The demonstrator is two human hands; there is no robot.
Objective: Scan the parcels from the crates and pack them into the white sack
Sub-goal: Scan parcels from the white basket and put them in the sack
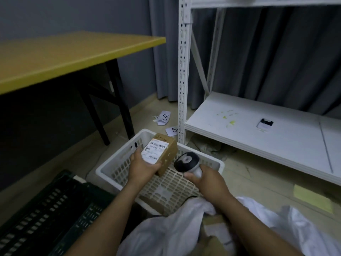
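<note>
My left hand [143, 166] grips a small brown cardboard parcel [167, 151] with a white barcode label facing up, held above the white plastic crate [114, 166]. My right hand [206, 179] holds a black-and-white handheld scanner [187, 161] by its handle, its head just right of the parcel. Another brown parcel [156, 201] lies at the crate's near end. The white sack [171, 231] spreads open at the bottom of the view, with several boxes [215, 235] visible inside under my right forearm.
A black crate [48, 213] sits at the lower left. A yellow table [60, 54] with black legs stands on the left. White metal shelving [258, 126] is on the right, with a small device [265, 124] on it. Paper slips [163, 118] lie on the floor.
</note>
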